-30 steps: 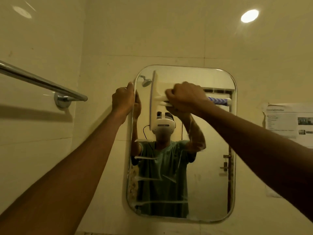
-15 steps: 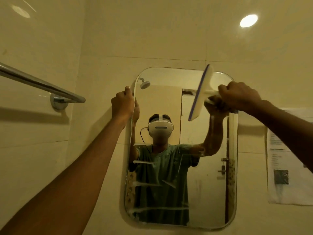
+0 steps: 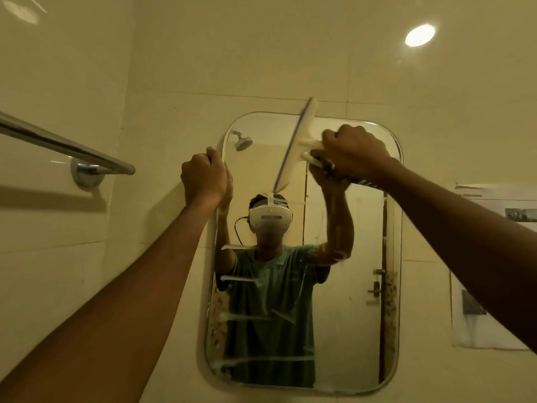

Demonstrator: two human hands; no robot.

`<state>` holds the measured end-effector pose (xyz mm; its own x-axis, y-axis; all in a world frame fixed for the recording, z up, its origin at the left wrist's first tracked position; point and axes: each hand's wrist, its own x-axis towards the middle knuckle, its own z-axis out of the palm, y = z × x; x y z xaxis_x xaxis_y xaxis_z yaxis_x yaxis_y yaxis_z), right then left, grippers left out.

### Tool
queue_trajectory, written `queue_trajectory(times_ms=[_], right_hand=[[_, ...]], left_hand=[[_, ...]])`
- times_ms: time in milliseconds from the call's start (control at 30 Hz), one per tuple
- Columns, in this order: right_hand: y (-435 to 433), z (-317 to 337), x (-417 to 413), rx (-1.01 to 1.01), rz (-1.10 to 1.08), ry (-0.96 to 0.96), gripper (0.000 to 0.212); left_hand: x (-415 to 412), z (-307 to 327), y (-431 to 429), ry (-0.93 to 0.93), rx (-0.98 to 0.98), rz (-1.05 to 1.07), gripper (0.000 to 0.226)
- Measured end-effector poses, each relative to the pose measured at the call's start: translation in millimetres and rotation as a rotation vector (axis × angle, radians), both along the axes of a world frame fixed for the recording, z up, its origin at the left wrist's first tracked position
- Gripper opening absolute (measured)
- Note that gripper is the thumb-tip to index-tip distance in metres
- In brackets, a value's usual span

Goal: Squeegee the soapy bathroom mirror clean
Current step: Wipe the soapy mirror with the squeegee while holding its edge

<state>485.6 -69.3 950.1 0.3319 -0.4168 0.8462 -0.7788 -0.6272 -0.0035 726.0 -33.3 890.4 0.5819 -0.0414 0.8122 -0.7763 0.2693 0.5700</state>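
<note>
- Mirror (image 3: pixel 357 315), a tall glass one with round corners, hangs on the cream tiled wall (image 3: pixel 261 53) in the middle of the frame.
- White soap streaks (image 3: pixel 241 279) run across the lower left part of the mirror, and more foam sits along its bottom edge.
- A white plastic squeegee with a blue rubber edge (image 3: pixel 296 146) is at the top middle of the mirror. It is tilted, and its top end sticks up past the mirror's top edge. I cannot tell if the blade touches the glass.
- The right hand (image 3: pixel 353 151) has its grip clamped tight on the squeegee's handle.
- The left hand (image 3: pixel 203 177) is at the upper left of the mirror, with its grip curled round the mirror's left edge.
- The glass shows a person in a green shirt with a white headset, both arms up.
- A shiny metal towel bar (image 3: pixel 64 146) is on the wall at the left of the frame.
- A white paper sheet (image 3: pixel 494 271) is stuck to the wall at the right.
- A round ceiling light (image 3: pixel 420 35) glows at the upper right.
</note>
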Motion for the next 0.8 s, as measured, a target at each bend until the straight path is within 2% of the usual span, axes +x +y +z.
queue_trajectory(times_ms=[233, 333, 433, 533, 633, 700, 800], right_hand=[[-25.2, -59.3, -65.4, 0.225, 0.034, -0.413, 0.039], [-21.2, -68.4, -64.3, 0.274, 0.000, -0.480, 0.053], [-1.7, -55.7, -57.4, 0.322, 0.160, -0.556, 0.060], [17.2, -31.9, -48.6, 0.438, 0.356, -0.697, 0.046], [24.8, -16.9, -35.1, 0.408, 0.371, -0.653, 0.030], [23.2, -15.2, -26.3, 0.284, 0.335, -0.601, 0.029], [18.5, -23.0, -21.7, 0.061, 0.143, -0.465, 0.029]], left_hand=[[-0.8, -3.4, -2.4, -0.017, -0.020, -0.003, 0.051], [-3.0, -2.6, 1.0, -0.038, 0.015, 0.013, 0.050], [-0.4, -0.9, 0.3, -0.052, 0.023, 0.015, 0.052], [0.2, -1.6, 0.4, -0.057, 0.029, 0.007, 0.052], [-0.4, -2.9, 2.7, -0.065, 0.046, -0.004, 0.050], [2.7, -3.4, 1.9, -0.072, 0.049, -0.025, 0.050], [8.0, -4.0, 1.2, -0.105, 0.058, -0.039, 0.049]])
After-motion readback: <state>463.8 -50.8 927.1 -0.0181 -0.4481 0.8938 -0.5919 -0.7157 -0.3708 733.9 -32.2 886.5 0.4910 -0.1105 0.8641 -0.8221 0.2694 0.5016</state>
